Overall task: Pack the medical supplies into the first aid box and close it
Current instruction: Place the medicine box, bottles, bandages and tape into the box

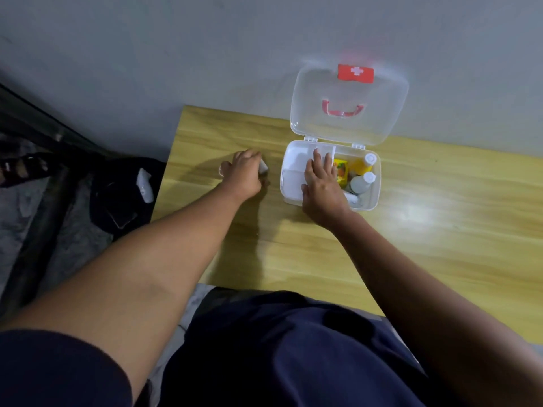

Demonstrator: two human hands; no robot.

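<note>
The clear first aid box (373, 183) stands open on the wooden table (411, 230), its lid (349, 107) leaning back against the wall with a red cross latch and a red handle. Inside, a white divided tray (291, 171) fills the left part. A yellow packet (340, 168) and two white-capped bottles (364, 179) lie in the right part. My right hand (321, 183) rests flat on the tray with fingers spread. Left of the box, my left hand (245, 174) is curled over a small white item (263, 166) on the table; most of it is hidden.
The table's left edge runs just beside my left hand. Beyond it, a dark bag (123, 195) with a white object on it lies on the floor. A grey wall stands right behind the box.
</note>
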